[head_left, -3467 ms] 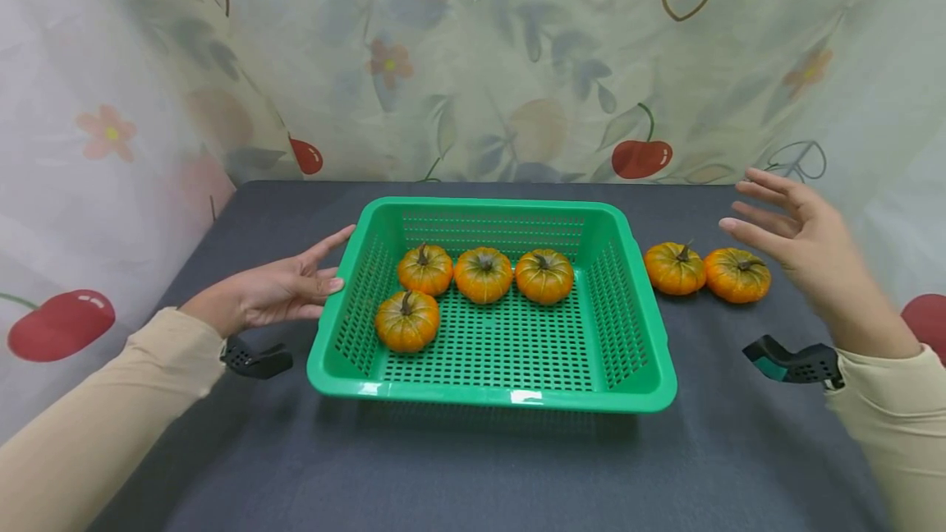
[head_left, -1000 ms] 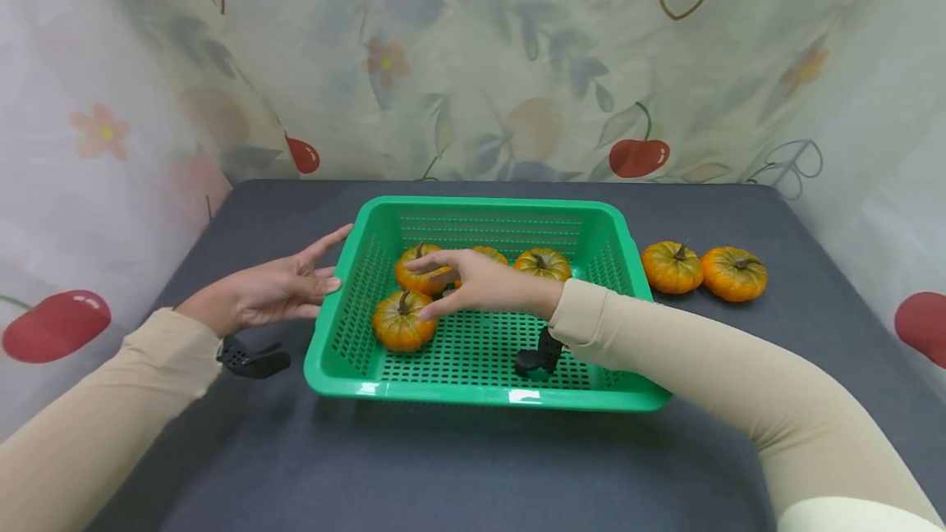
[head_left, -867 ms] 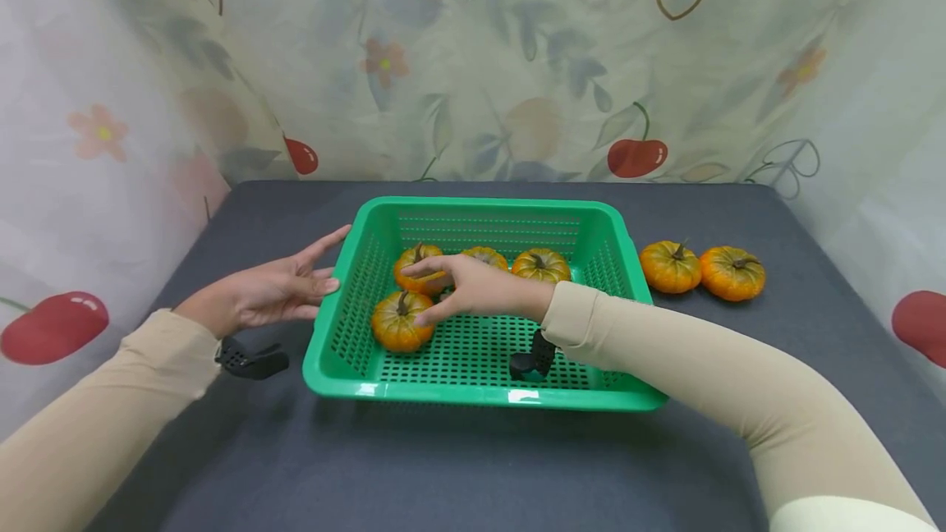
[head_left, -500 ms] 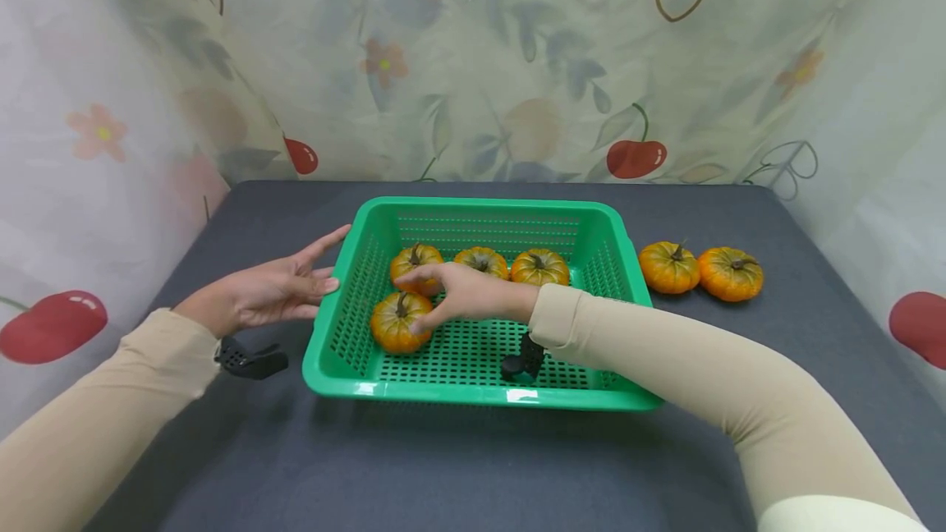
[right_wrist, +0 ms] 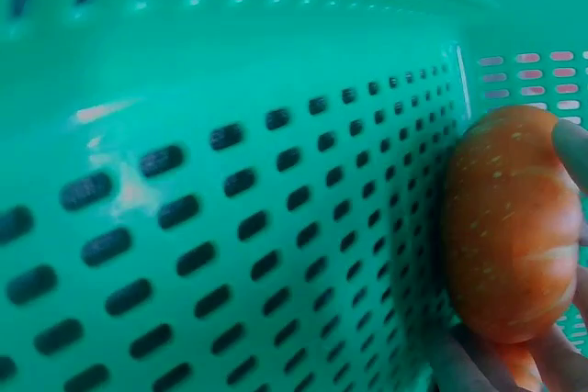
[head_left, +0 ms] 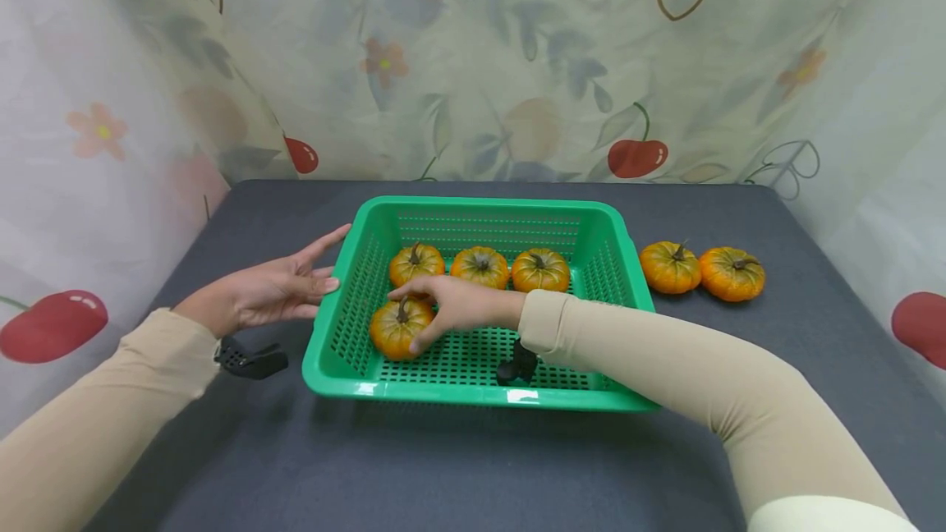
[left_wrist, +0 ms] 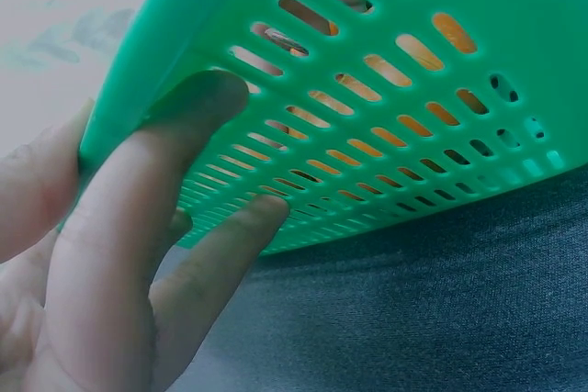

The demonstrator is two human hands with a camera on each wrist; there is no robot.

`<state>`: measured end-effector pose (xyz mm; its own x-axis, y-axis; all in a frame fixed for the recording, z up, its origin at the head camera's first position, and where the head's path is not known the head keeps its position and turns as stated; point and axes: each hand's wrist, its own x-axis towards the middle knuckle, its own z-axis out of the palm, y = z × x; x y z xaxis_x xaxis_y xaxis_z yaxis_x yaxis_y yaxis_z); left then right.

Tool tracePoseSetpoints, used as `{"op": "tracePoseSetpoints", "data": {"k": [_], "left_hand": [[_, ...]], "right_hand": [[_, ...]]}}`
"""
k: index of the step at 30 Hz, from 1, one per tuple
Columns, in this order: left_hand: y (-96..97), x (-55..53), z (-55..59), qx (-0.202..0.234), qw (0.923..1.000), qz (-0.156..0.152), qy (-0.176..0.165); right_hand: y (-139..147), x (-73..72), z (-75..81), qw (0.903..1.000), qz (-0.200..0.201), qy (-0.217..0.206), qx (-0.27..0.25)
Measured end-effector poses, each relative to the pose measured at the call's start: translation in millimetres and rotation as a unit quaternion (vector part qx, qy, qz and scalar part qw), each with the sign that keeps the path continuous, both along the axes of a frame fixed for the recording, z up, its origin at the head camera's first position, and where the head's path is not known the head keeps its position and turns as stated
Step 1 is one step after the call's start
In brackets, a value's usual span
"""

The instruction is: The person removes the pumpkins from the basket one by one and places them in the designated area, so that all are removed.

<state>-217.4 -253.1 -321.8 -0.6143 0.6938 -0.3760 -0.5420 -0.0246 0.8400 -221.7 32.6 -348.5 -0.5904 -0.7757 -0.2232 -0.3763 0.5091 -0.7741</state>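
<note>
A green perforated plastic basket (head_left: 488, 395) holds several small orange pumpkins. My left hand (head_left: 277, 290) grips its left rim, and the left wrist view shows fingers (left_wrist: 119, 218) against the slotted outer wall. Inside the basket my right hand (head_left: 461, 302) holds the front-left pumpkin (head_left: 397, 331), thumb on its near right side and fingers over its far side. In the right wrist view that pumpkin (right_wrist: 510, 227) appears close to the slotted wall, fingers (right_wrist: 556, 360) around it. Behind stand a left pumpkin (head_left: 416, 263), a middle pumpkin (head_left: 480, 265) and a right pumpkin (head_left: 541, 269) in a row.
Two more pumpkins, a nearer-left one (head_left: 670, 266) and a right one (head_left: 732, 273), sit on the dark table (head_left: 458, 466) right of the basket. A patterned curtain (head_left: 473, 64) encloses the back and sides. My right forearm crosses the basket's right rim.
My right hand has come from beside the two outside pumpkins into the basket. It has closed on the front-left pumpkin, which has shifted slightly toward the near side. The left hand stays put.
</note>
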Motion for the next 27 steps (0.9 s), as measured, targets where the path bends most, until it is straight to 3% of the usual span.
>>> {"op": "tracePoseSetpoints", "data": {"k": [27], "left_hand": [[0.2,2.0,3.1,0.003,0.9999,0.006,-0.011]], "right_hand": [[1.6,-0.9,0.7,0.9999,0.012,-0.008,0.001]]}}
